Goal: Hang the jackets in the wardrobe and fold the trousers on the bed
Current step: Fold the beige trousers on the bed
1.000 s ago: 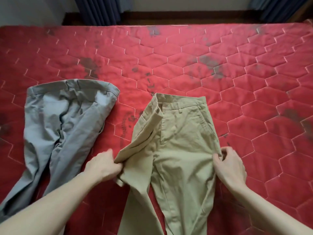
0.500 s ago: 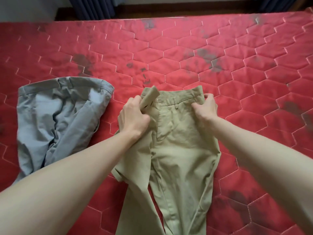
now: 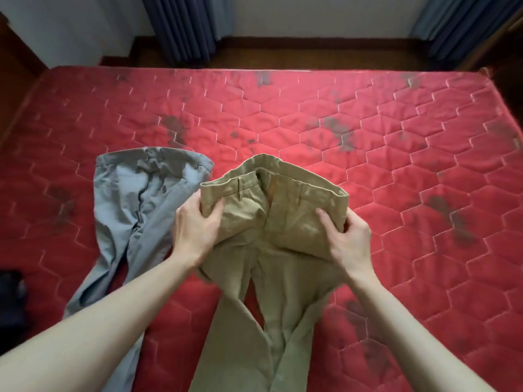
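Khaki trousers [image 3: 271,230] at centre of the red quilted bed [image 3: 368,142], waistband lifted toward 12 o'clock, legs trailing to 6. Our left hand [image 3: 195,224] grips the waist's 9 o'clock side, our right hand [image 3: 349,239] grips the 3 o'clock side, hands apart. Grey trousers [image 3: 141,205] lie flat at 9 o'clock, just beside the khaki pair. Blue curtains [image 3: 184,26] at 12

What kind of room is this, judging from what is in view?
Most likely a bedroom: a bed with a red quilted mattress, dark blue curtains along the far wall, and khaki trousers and grey trousers laid out on it.
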